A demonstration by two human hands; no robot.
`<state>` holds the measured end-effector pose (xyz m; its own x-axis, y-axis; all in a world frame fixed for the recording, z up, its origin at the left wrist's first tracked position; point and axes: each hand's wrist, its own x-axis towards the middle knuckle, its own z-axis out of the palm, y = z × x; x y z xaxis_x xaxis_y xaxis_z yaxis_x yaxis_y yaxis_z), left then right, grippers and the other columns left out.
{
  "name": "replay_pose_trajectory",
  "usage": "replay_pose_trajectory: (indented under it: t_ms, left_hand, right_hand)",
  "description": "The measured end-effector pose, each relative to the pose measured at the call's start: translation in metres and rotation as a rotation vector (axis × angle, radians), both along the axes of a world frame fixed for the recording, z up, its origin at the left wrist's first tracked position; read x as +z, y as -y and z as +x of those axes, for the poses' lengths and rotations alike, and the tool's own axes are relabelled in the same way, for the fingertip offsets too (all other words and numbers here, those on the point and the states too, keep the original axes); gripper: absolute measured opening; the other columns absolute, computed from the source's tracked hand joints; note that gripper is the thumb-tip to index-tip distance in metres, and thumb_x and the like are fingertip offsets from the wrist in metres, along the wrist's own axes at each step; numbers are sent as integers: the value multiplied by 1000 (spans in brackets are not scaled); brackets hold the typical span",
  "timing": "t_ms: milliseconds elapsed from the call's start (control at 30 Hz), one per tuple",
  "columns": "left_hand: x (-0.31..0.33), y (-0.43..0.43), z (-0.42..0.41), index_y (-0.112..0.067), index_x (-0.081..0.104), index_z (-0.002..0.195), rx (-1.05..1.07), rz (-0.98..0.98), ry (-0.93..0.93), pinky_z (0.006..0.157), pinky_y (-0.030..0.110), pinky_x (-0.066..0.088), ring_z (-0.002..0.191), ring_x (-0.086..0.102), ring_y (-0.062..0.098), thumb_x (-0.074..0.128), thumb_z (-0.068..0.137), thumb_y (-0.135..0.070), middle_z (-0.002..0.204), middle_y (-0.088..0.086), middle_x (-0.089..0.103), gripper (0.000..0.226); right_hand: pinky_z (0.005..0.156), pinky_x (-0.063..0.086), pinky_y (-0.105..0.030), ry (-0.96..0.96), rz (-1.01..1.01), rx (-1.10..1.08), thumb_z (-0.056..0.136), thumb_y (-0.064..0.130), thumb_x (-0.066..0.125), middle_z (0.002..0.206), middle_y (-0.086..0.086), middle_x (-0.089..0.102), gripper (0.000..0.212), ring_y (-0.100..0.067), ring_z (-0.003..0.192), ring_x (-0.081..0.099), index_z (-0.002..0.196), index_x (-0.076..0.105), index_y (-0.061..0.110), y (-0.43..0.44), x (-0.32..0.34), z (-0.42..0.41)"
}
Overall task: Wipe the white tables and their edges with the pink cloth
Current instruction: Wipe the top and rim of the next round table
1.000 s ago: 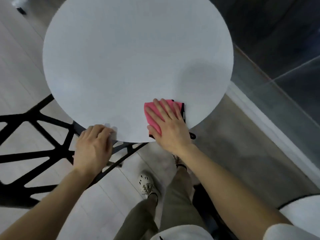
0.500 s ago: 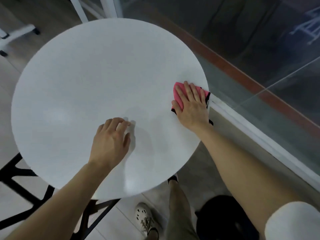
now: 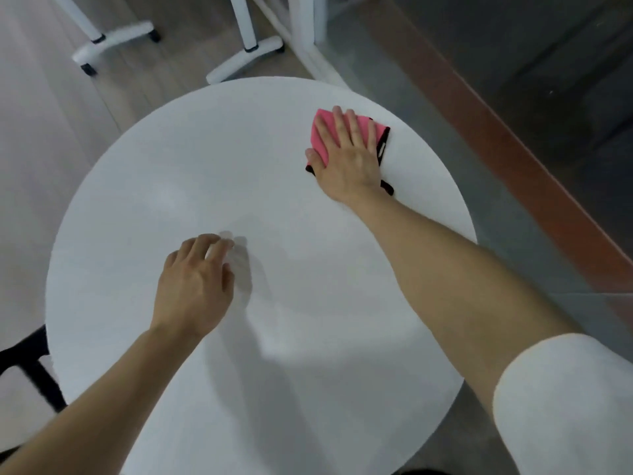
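**Pink cloth pressed flat near the one o'clock rim of the white table**

Head view: a round white table [image 3: 164, 173] is seen from above and fills most of the frame. The pink cloth [image 3: 319, 149] lies on the top towards one o'clock, close to the rim but fully on the surface. Its black edging is seen at its three o'clock side and by the wrist.

The cloth is covered by the right hand [image 3: 346, 159], which is laid palm down on it. The fingers [image 3: 337, 128] are held straight and slightly spread, pointing to twelve o'clock, and the thumb is set at the cloth's nine o'clock edge. Nothing is gripped; the cloth is only pressed under the flat hand.

The left hand [image 3: 195, 286] is placed just at nine o'clock of the table's middle, well apart from the cloth. Its fingers are loosely bent, the tips are blurred, and nothing is held.

A white sleeve [image 3: 565, 413] is seen at five o'clock. White furniture legs [image 3: 113, 42] stand on the floor beyond the rim, from eleven to twelve o'clock. A black frame [image 3: 34, 365] shows at eight o'clock.
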<state>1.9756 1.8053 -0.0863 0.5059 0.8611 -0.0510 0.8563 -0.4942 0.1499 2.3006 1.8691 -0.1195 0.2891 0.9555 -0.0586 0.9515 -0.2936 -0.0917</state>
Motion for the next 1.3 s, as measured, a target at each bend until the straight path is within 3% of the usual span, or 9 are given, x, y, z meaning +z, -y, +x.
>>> replay_pose_trajectory:
  t_ms: [133, 333, 567, 700, 800, 900, 1133, 1200, 1300]
  left_hand:
    - [1, 8, -16, -13, 68, 131, 16, -19, -42, 98, 50, 52, 120, 61, 37, 66, 95, -9, 136, 8, 65, 37]
    - [-2, 30, -3, -12, 69, 123, -40, 6, 24, 98, 49, 50, 122, 60, 37, 67, 97, -9, 135, 9, 65, 27]
    - [-5, 77, 12, -10, 71, 116, -242, 55, 179, 94, 42, 49, 119, 66, 32, 56, 107, -17, 128, 7, 70, 19]
    - [0, 113, -20, -8, 71, 111, -246, 71, 219, 93, 43, 51, 114, 67, 32, 53, 110, -19, 122, 8, 72, 21]
    - [2, 137, -66, -8, 72, 113, -287, 76, 205, 94, 43, 52, 115, 67, 32, 44, 112, -22, 123, 8, 72, 31]
    - [-6, 161, -116, -8, 71, 119, -321, 81, 162, 95, 44, 51, 118, 66, 33, 52, 109, -19, 128, 9, 71, 24]
    - [4, 222, -153, -11, 72, 115, -405, -49, 143, 88, 46, 50, 104, 64, 34, 47, 105, -23, 115, 8, 70, 29]
    - [11, 235, -141, -14, 74, 114, -323, -166, 145, 84, 46, 51, 99, 64, 34, 45, 105, -29, 108, 6, 71, 33]
    - [18, 242, -110, -14, 69, 131, -50, -447, 233, 89, 43, 53, 108, 65, 31, 51, 108, -32, 113, 5, 72, 35]
  right_hand:
    - [133, 1, -58, -39, 6, 152, 109, 64, 15, 182, -4, 6, 74, -28, 168, 2, 173, 14, 29, -8, 1, -50]
    - [133, 8, -57, -71, 35, 441, 113, 61, 27, 181, -2, 8, 69, -24, 168, 2, 173, 18, 28, 136, 2, -62]
    - [134, 9, -56, 22, 0, 16, 113, 58, 35, 181, -3, 16, 66, -24, 167, 11, 172, 23, 30, 213, -1, 40]
    - [133, 8, -59, 11, 11, -284, 109, 60, 26, 180, -9, 16, 72, -31, 166, 13, 173, 21, 26, 182, 0, -38]
    - [132, 4, -60, -29, -2, -123, 110, 60, 22, 181, -10, 11, 73, -32, 167, 8, 173, 20, 24, 191, 1, -137]
    - [132, 4, -60, -80, -6, 39, 111, 60, 23, 181, -8, 10, 71, -31, 168, 3, 173, 20, 23, 251, 6, -219]
    - [133, 4, -59, -173, -167, 44, 108, 71, 19, 182, -4, 3, 81, -24, 168, -4, 173, 16, 25, 385, 17, -252]
    - [134, 7, -56, -317, -152, -42, 110, 63, 21, 181, -2, 14, 72, -20, 168, 6, 170, 30, 25, 389, 33, -246]
    - [124, 37, -50, -327, -2, -295, 112, 39, 42, 162, -6, 51, 50, -28, 151, 45, 155, 54, 15, 398, 51, -233]
